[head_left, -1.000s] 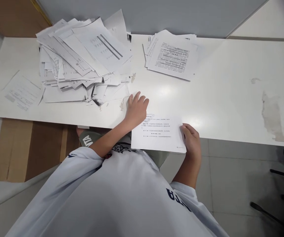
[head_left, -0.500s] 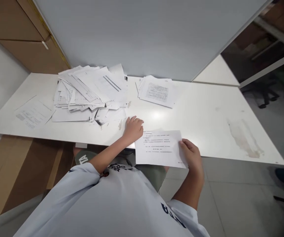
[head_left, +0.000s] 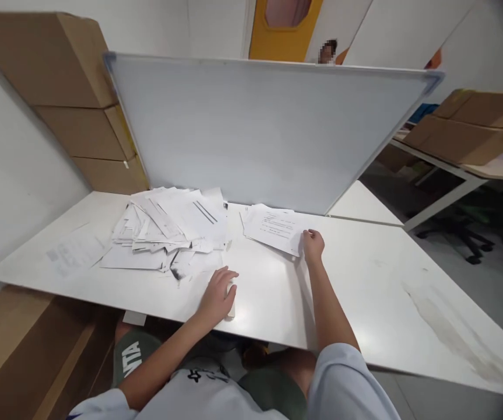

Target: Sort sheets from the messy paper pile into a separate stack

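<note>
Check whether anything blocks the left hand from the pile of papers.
Nothing visible does. The left hand rests on the white table right by the nearest sheets of the pile of papers, with no object between them.

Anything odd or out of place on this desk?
Yes: the heap of printed papers lies in an uneven, messy spread, with a dark-smudged sheet at its front edge, near the left hand. A brownish stain also marks the white table towards its right end.
</note>
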Demonstrator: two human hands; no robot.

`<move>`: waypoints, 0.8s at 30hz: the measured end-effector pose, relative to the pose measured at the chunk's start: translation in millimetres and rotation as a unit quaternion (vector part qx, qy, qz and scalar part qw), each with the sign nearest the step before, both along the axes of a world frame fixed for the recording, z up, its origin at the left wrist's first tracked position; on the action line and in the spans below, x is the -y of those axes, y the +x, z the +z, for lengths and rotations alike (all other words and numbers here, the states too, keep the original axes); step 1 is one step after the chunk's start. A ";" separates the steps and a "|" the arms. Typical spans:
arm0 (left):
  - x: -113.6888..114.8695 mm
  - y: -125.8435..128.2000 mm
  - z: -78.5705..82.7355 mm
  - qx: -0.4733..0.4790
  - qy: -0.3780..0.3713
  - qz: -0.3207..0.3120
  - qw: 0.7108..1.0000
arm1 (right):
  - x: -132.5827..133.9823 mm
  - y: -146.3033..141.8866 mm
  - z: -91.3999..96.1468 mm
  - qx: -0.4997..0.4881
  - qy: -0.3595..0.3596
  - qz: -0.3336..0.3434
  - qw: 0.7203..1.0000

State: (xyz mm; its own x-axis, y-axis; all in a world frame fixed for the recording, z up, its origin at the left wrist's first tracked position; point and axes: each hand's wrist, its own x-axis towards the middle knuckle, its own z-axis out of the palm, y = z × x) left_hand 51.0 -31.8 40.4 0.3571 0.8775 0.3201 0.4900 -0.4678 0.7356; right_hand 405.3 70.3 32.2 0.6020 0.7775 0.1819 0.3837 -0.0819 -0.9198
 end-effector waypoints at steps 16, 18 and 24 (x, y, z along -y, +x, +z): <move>2.9 -29.7 -25.0 0.083 0.060 0.060 0.993 | 0.6 -17.5 -70.7 0.397 -0.127 0.046 0.908; -10.5 -33.6 -24.3 0.071 0.094 0.048 0.992 | -1.2 -14.0 -73.4 0.405 -0.101 0.029 0.908; -119.6 -45.1 1.4 -0.205 0.141 0.093 0.964 | 3.3 -13.1 -74.4 0.411 -0.004 -0.012 0.911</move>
